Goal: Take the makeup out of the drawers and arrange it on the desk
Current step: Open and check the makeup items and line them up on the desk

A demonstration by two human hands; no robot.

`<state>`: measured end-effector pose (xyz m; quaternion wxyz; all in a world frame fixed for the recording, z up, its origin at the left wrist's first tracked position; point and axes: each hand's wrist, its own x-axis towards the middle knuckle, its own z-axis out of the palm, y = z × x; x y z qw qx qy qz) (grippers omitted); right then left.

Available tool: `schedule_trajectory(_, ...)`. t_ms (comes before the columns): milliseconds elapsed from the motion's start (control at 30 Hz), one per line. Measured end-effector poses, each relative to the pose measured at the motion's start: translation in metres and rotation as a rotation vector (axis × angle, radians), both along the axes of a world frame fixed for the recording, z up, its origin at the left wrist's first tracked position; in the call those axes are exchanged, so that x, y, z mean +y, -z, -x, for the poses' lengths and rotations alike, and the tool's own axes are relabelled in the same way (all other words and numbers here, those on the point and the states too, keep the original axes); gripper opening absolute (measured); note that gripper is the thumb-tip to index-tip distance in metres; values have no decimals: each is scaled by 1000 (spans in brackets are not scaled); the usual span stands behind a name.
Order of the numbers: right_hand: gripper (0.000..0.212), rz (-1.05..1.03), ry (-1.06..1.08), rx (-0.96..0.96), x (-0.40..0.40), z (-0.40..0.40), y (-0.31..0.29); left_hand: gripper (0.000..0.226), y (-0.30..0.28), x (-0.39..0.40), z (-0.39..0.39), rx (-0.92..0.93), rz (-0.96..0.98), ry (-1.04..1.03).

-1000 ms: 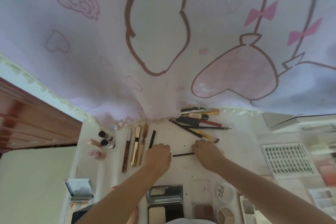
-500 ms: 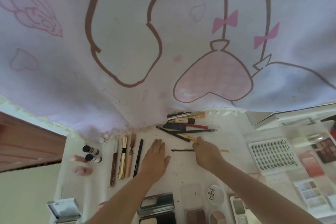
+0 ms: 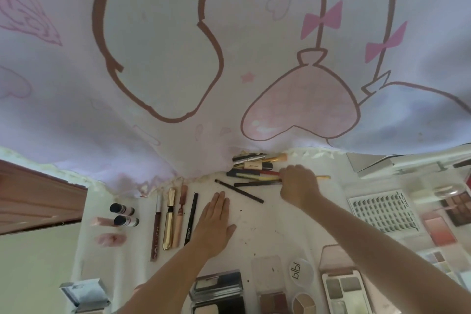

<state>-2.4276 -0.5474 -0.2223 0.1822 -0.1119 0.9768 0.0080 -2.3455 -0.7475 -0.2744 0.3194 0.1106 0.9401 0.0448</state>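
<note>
Down near you, at the front of the desk, lie flat makeup cases: an open compact, a round tub and a palette. Off to the right sits a lash card with more palettes beside it.

Your left hand lies flat on the desk, fingers straight and close together, holding nothing. Just left of it four long tubes lie side by side — a dark liner nearest your hand, then a pink tube, a gold tube and a brown gloss. Farther left are two small black-capped bottles and some pink blurry bits.

A thin black pencil lies slanted just past your left fingertips, not touching them.

Your right hand is farther out, with its fingers curled round a thin stick — its yellow end pokes out on the right. That hand sits at the edge of a pile of pencils and brushes, right by the back of the desk.

Behind it all hangs a big pale cloth with pink bows and a heart on it.
</note>
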Motion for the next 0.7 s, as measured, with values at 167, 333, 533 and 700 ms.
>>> schedule_trajectory(167, 36, -13, 14, -15, 0, 38, 4, 81, 3, 1, -3, -26, 5, 6)
schedule_trajectory(333, 33, -74, -68, -94, -11, 59, 23, 69, -4, 0, 2, -74, 3, 1)
schedule_trajectory(533, 32, -76, -46, -31, -9, 57, 13, 70, -6, -2, 4, -95, -2, 7)
schedule_trajectory(700, 32, -119, 30, -66, 21, 43, -10, 70, -8, 0, 3, -85, 12, -11)
